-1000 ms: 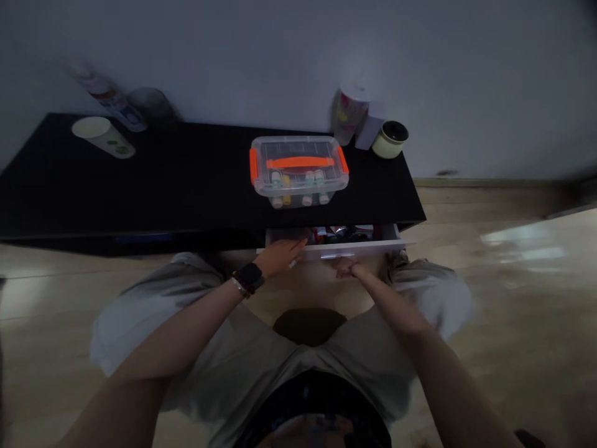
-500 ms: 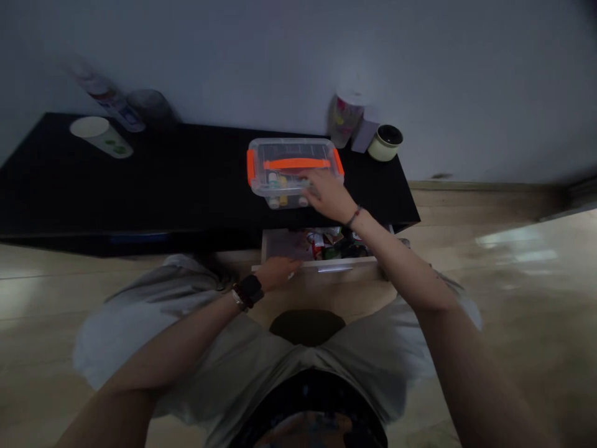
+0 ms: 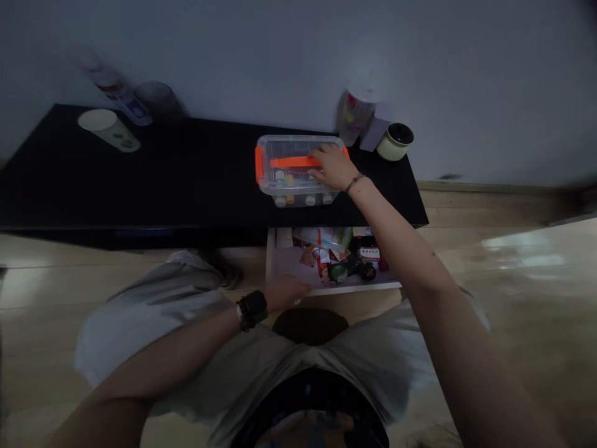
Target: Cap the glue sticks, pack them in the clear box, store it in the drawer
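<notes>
A clear plastic box (image 3: 298, 183) with an orange handle and orange side clips stands on the black cabinet top; several small bottles show inside it. My right hand (image 3: 332, 167) reaches over its lid, fingers curled around the right end of the handle. Below the box, a white drawer (image 3: 289, 270) is pulled out of the cabinet, holding packets, a small white-and-red box and dark round items. My left hand (image 3: 286, 294) is closed on the drawer's front edge near its left corner.
On the black cabinet (image 3: 209, 180), a paper cup (image 3: 109, 129), a spray bottle (image 3: 124, 99) and a dark glass (image 3: 161, 102) stand at the left. A patterned cup (image 3: 355, 118), a pale box (image 3: 374, 132) and a cream jar (image 3: 394, 143) stand at the right.
The drawer has come further out towards me with my left hand, showing more of its contents. My right hand has moved from the lid's front edge up onto the handle.
</notes>
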